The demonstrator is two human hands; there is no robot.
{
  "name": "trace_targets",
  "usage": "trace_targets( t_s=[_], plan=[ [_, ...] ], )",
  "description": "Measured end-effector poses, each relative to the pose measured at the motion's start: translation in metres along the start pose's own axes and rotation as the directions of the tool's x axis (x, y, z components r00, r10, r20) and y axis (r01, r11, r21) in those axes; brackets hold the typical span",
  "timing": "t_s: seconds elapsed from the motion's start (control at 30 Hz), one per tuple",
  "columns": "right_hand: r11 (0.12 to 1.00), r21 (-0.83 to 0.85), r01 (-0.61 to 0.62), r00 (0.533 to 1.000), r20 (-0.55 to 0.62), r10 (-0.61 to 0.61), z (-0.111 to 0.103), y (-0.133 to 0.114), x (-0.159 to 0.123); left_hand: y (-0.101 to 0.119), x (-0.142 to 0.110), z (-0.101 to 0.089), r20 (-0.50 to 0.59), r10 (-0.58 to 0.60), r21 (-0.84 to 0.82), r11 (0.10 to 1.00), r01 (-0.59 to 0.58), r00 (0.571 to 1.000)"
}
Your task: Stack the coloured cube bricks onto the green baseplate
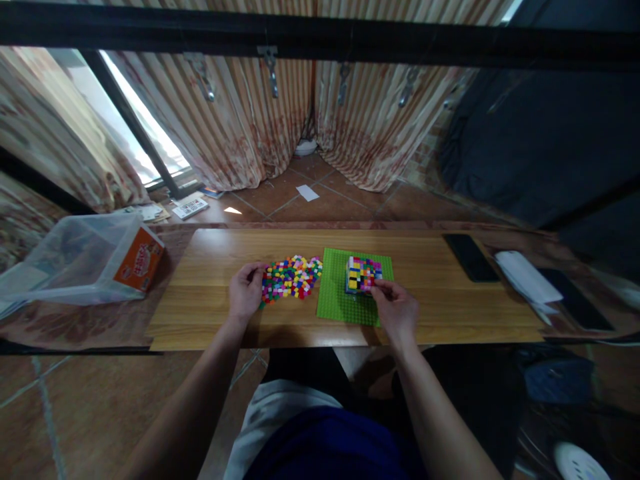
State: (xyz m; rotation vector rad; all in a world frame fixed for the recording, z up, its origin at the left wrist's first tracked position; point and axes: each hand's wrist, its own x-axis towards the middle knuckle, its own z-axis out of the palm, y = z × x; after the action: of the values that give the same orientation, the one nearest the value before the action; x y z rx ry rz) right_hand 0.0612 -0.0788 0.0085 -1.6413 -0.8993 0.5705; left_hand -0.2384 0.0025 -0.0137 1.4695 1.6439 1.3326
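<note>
A loose pile of small toy bricks [293,277] in many colours lies on the wooden board. At its left edge is my left hand [245,293], its fingers bent together against the outer bricks; what they hold, if anything, is too small to make out. Right of the pile sits a green studded baseplate [333,303]. On it stands a blocky brick build [361,272] in mixed colours, with yellow and white on its left side. My right hand [399,310] pinches a toy brick at the build's near right corner, the fingertips hiding most of it.
A black phone [471,257] lies on the board [440,310] to the right. Beyond the board's right end are a white item [525,277] and another dark flat device [577,300]. A clear plastic bin [85,257] with an orange label stands left. A black bar [320,33] crosses above.
</note>
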Motion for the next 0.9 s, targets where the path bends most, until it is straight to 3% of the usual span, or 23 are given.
trace_targets(
  t_s=[0.43, 0.7, 0.9],
  plan=[
    [0.996, 0.059, -0.070, 0.998, 0.015, 0.069, 0.000, 0.001, 0.005, 0.001, 0.001, 0.000, 0.004, 0.004, 0.013, 1.000, -0.004, 1.000],
    [0.986, 0.163, -0.041, 0.994, -0.096, 0.057, 0.002, 0.004, -0.010, 0.001, 0.000, 0.001, 0.015, -0.012, -0.015, 1.000, 0.012, 1.000],
    [0.997, 0.020, 0.077, 0.995, 0.056, -0.078, 0.009, -0.009, -0.039, 0.002, -0.002, 0.001, 0.009, -0.007, -0.019, 1.000, 0.008, 1.000]
  ],
)
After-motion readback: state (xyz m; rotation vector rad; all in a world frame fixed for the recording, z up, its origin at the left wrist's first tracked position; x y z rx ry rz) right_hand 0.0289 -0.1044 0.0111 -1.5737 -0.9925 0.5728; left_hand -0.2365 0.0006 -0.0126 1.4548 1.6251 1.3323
